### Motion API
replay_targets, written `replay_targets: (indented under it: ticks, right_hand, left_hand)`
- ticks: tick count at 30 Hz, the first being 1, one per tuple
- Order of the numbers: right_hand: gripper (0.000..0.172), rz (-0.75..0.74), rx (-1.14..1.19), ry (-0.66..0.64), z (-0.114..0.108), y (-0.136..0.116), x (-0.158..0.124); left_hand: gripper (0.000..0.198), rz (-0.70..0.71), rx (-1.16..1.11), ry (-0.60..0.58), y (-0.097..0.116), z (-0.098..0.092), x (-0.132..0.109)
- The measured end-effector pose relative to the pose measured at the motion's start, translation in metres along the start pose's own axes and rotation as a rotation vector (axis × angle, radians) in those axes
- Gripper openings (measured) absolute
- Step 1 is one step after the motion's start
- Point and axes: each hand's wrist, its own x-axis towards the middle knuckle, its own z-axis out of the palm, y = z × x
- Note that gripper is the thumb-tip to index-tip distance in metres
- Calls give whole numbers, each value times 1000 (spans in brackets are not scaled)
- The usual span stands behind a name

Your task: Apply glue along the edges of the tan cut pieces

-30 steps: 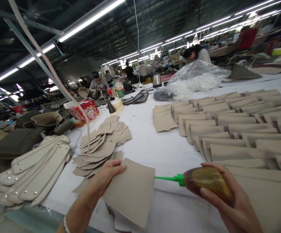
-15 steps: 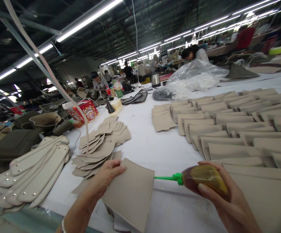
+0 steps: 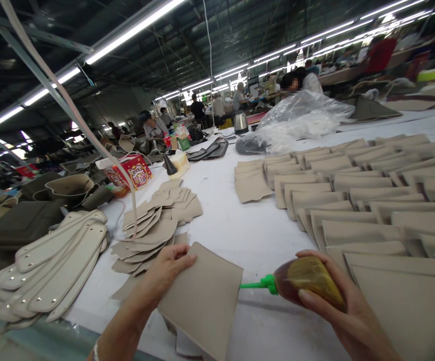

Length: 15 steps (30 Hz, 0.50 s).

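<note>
My left hand [image 3: 168, 271] pinches the upper left corner of a beige leather-like piece [image 3: 204, 301], thumb on top. The piece is tilted above the white table, with another layer showing under its lower edge. In my right hand [image 3: 337, 301] is a squeeze bottle [image 3: 307, 281] of brownish-yellow liquid, fingers wrapped round it. The bottle's green nozzle [image 3: 257, 284] points left, its tip at the right edge of the piece.
Overlapping beige pieces [image 3: 157, 220] lie left of centre, rows of folded ones [image 3: 337, 190] on the right. Riveted straps [image 3: 62, 271] are stacked at left. A cable [image 3: 78, 115] hangs down to the table [image 3: 217, 200]. Further back are a red box [image 3: 136, 173], plastic bag [image 3: 300, 120], kettle [image 3: 241, 123] and people.
The bottle and my right hand have moved slightly left and down, the nozzle tip lower along the piece's edge. The held piece has turned a little.
</note>
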Motion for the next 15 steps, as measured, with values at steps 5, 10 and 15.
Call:
replay_targets:
  ticks: [5, 10, 15]
  right_hand:
    - [55, -38, 12, 59, -1, -4, 0]
    - [52, -146, -145, 102, -3, -5, -2]
    - [53, -90, -145, 16, -1, -4, -2]
  left_hand:
    - [40, -86, -125, -90, -8, -9, 8]
    - [42, -98, -131, -92, -9, -9, 8]
    - [42, -78, -149, -42, -11, -6, 9]
